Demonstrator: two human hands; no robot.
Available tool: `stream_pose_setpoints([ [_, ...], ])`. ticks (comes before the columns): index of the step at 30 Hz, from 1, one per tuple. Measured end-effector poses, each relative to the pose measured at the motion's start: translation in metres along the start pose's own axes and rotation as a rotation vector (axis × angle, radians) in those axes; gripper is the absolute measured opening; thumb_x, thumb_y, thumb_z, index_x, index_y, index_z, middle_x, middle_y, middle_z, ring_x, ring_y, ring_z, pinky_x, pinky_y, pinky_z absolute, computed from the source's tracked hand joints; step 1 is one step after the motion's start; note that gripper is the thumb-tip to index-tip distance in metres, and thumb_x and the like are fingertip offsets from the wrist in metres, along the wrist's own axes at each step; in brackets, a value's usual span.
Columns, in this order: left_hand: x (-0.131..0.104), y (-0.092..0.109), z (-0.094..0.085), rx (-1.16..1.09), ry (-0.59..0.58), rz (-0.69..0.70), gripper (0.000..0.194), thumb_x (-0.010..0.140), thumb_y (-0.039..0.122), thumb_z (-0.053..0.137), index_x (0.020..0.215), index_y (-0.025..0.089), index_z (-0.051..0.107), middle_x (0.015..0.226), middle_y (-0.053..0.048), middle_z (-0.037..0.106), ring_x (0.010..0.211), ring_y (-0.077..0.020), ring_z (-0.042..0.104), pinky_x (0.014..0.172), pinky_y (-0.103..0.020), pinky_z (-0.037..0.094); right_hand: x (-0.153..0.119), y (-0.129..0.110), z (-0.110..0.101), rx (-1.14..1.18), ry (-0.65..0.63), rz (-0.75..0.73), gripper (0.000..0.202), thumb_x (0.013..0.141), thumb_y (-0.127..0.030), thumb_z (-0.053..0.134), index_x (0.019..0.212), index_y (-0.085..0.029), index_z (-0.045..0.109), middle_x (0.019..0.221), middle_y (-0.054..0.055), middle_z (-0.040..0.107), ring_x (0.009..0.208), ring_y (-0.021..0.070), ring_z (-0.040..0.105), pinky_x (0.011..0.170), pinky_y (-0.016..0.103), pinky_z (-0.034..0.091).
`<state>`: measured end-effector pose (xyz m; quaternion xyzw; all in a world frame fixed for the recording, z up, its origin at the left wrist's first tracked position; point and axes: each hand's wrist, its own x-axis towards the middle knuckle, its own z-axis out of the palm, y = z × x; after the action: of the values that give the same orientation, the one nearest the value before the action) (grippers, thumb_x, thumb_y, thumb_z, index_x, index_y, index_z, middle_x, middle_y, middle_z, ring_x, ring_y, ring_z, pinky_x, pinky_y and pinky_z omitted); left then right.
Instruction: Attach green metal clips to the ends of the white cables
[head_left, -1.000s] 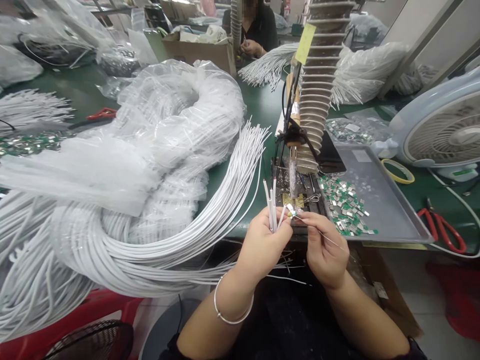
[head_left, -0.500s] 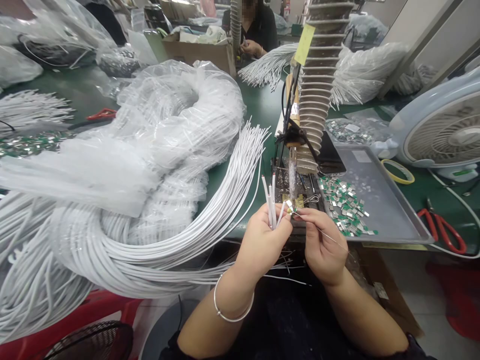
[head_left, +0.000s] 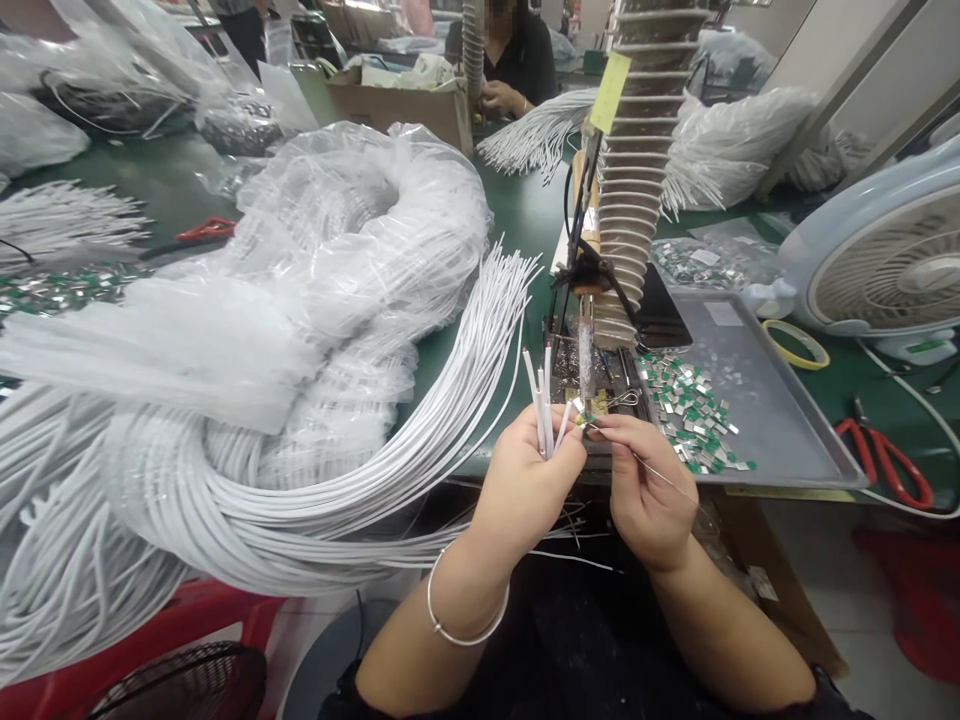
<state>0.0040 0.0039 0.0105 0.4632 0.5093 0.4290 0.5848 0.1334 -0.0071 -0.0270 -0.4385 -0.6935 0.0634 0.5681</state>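
A great white bundle (head_left: 405, 460) sweeps across the left side, its upper stretch wrapped in plastic, its left end cut off by the frame. Over on the right, there's the fan (head_left: 904, 265), also cropped at the edge. The hose (head_left: 637, 185) drops down the middle, and beside its foot sits the tray (head_left: 772, 400), small boards (head_left: 690, 415) scattered along its left part.

Now the hands! The left hand (head_left: 531, 490) has its fingers closed around a few cables (head_left: 548, 420), ends poking up above the fist, thumb and forefinger meeting near the tip of the iron (head_left: 587, 365). The right hand (head_left: 654, 495) is narrow too, thumb and forefinger pinched on a thin wire (head_left: 664, 474), the other fingers curled in.

And between both sets of fingertips, right below the iron, one tiny board (head_left: 590, 422)! Fingers hide most of it; whether the iron touches it, I can't tell. The cables' lower lengths vanish behind the left palm.
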Motion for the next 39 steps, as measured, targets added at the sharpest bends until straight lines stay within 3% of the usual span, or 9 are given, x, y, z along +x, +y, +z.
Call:
stream_pose_setpoints([
  [11,-0.002,-0.008,-0.002,-0.007,0.000,0.006,0.012,0.079,0.029,0.057,0.081,0.017,0.057,0.063,0.003,0.051,0.054,-0.0090,0.045,0.055,-0.022,0.038,-0.005,-0.002,-0.003,-0.003,-0.019,0.005,0.021,0.085,-0.008,0.047,0.095,-0.020,0.061,0.090,0.008,0.069,0.085,0.0190,0.067,0.074,0.038,0.058],
  [20,-0.004,-0.023,-0.005,-0.121,-0.070,-0.062,0.016,0.078,0.033,0.061,0.083,0.017,0.059,0.057,0.005,0.046,0.050,-0.0080,0.040,0.048,-0.020,0.034,-0.009,-0.001,-0.002,-0.001,-0.039,0.024,0.019,0.085,-0.009,0.047,0.092,-0.020,0.061,0.085,0.006,0.069,0.082,0.0189,0.067,0.073,0.038,0.057],
  [39,0.001,-0.005,0.000,-0.043,-0.016,0.032,0.010,0.080,0.026,0.057,0.085,0.017,0.059,0.069,0.002,0.059,0.056,-0.0083,0.049,0.058,-0.021,0.041,-0.002,0.001,0.001,0.008,-0.003,-0.009,0.024,0.084,-0.005,0.048,0.096,-0.020,0.061,0.091,0.007,0.068,0.089,0.0189,0.065,0.077,0.038,0.055],
])
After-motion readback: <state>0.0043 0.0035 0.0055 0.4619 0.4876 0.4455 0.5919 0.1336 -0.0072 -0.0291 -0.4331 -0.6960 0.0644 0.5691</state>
